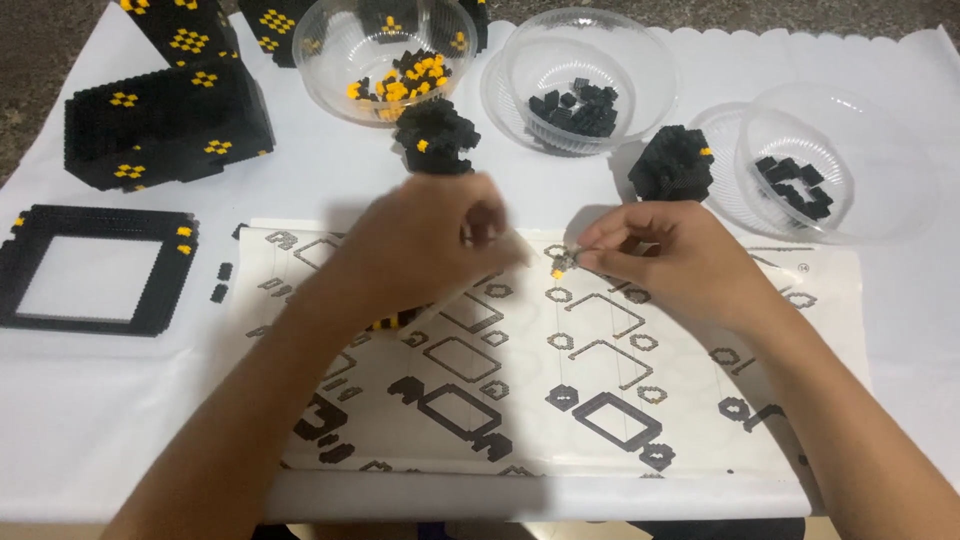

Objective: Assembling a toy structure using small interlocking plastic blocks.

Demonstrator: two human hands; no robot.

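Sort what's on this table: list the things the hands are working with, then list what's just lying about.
In use:
left hand
right hand, pinching a tiny yellow-and-black brick piece
instruction sheet under both hands

Lying about:
square black frame
black-and-yellow block walls
bowl of yellow and black bricks
two bowls of black bricks

Home hobby table: white cloth [80,420], instruction sheet [560,390], clear bowls [590,60] of tiny building bricks.

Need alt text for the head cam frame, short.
Two bare hands meet over a printed instruction sheet: the right hand pinches a tiny brick piece in its fingers, the left hand is curled closed beside it. Behind them sit clear bowls of black and yellow bricks and black brick wall sections.
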